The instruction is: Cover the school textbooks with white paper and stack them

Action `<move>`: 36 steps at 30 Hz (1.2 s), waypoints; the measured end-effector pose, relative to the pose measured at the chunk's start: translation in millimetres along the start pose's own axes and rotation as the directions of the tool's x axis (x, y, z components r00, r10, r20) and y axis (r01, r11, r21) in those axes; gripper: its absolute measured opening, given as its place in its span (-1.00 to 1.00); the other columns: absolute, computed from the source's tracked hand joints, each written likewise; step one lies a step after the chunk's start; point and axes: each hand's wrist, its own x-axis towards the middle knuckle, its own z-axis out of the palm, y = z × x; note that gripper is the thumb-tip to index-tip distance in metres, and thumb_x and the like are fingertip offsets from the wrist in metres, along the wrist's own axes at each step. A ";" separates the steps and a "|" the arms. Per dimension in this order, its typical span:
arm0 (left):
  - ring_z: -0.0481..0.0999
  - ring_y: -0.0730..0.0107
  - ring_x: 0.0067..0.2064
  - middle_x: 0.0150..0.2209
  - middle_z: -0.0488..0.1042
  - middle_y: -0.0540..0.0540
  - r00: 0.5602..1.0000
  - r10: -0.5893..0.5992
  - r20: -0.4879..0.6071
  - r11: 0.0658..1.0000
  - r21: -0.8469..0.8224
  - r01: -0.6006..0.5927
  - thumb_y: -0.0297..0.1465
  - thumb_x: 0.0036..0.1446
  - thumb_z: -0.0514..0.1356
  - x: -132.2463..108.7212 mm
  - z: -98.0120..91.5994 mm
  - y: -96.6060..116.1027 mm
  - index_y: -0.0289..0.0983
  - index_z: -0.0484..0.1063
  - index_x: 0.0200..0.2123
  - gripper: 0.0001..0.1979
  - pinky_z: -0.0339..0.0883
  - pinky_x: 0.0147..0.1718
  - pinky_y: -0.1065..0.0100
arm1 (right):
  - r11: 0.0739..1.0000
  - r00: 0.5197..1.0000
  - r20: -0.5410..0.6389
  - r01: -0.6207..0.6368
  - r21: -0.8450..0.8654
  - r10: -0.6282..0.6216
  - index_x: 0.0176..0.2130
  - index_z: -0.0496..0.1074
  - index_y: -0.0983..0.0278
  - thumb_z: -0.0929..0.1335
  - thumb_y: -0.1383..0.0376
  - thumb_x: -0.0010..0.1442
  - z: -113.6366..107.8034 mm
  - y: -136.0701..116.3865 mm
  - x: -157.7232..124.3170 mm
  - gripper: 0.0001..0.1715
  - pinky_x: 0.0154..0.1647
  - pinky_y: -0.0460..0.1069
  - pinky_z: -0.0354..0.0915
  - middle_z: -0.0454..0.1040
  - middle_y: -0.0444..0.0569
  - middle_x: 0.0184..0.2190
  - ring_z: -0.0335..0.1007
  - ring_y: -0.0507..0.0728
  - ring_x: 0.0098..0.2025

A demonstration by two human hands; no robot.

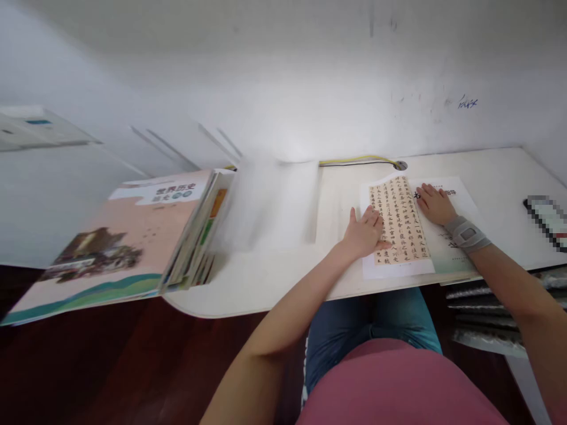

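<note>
A booklet lies on the white desk in front of me, its left side showing a tan page [401, 227] printed with columns of brush-written Chinese characters. On its right side is a pale sheet [452, 206] with large dark characters, partly covered by my hand and arm. My left hand [364, 235] rests on the left part of the tan page, fingers spread. Flat on the upper part of the pale sheet is my right hand [434, 204], fingers stretched out, with a grey band [466, 233] round its wrist.
A tall stack of books [146, 230] stands at the desk's left end, pink cover on top. Beside it is a blurred whitish upright object [274, 200]. A yellow cable [354, 160] runs along the wall to a desk hole. A pixelated phone-like object [549, 221] lies far right.
</note>
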 end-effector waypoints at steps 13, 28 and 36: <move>-0.33 -0.07 0.38 0.38 -0.24 -0.30 0.998 0.044 0.034 0.997 -0.068 -0.041 0.12 0.17 -0.20 7.2 0.4 8.1 -0.47 -0.19 0.34 -0.09 -0.38 0.23 -0.28 | 1.000 0.999 -0.045 0.018 0.025 -0.017 0.23 0.19 0.33 0.00 0.13 0.30 6.4 4.6 1.1 -0.35 0.22 0.32 0.02 0.14 0.15 0.28 0.02 0.31 0.31; -0.33 -0.17 0.37 0.38 -0.23 -0.27 0.991 -0.107 0.081 0.994 0.008 0.107 0.07 0.14 0.01 -16.7 -5.8 -10.7 -0.35 -0.06 0.33 -0.14 -0.31 0.20 -0.32 | 0.996 0.998 -0.055 0.024 0.083 -0.019 0.20 0.23 0.37 0.03 0.15 0.29 7.2 6.0 0.7 -0.37 0.23 0.35 0.00 0.15 0.19 0.28 0.01 0.34 0.31; -0.20 0.03 0.38 0.37 -0.12 -0.23 0.969 0.175 -0.176 0.984 -0.011 -0.180 0.06 0.22 -0.17 -17.0 -2.1 59.8 -0.33 -0.02 0.32 -0.23 -0.23 0.24 -0.22 | 0.864 0.973 -0.177 0.215 0.456 -0.148 0.25 0.19 0.19 0.03 -0.07 0.29 5.5 -11.4 6.2 -0.29 0.30 0.23 0.04 0.16 0.01 0.28 0.02 0.20 0.32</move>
